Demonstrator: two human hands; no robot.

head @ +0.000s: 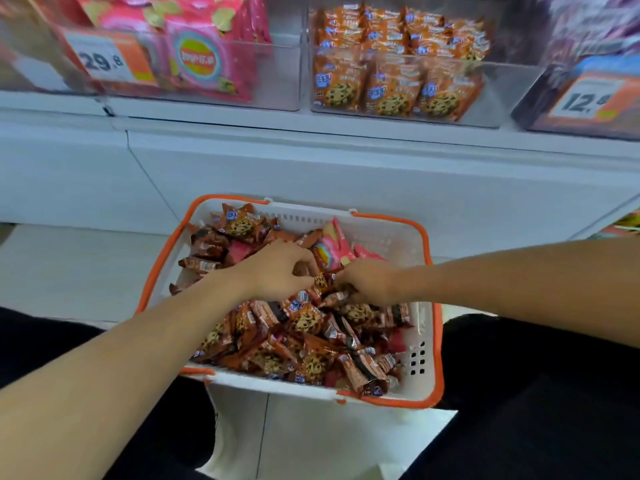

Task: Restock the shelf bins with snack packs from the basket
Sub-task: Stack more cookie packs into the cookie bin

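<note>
A white basket with an orange rim (429, 344) stands on the floor between my knees, heaped with several brown cookie packs (304, 320) and a few pink chip bags (332, 247). Both hands reach into the middle of the heap. My left hand (277, 268) has its fingers curled down around cookie packs. My right hand (369, 280) pinches a small brown cookie pack (322, 282) between fingers and thumb, close to the left hand. Above, a clear shelf bin (491, 95) holds rows of orange cookie packs (391, 84).
A clear bin with pink chip bags (204, 60) and a 29.8 price tag (104, 60) sits at upper left. A dark bin with a 12 price tag (585, 98) is at upper right. The white shelf front (311, 171) runs below the bins.
</note>
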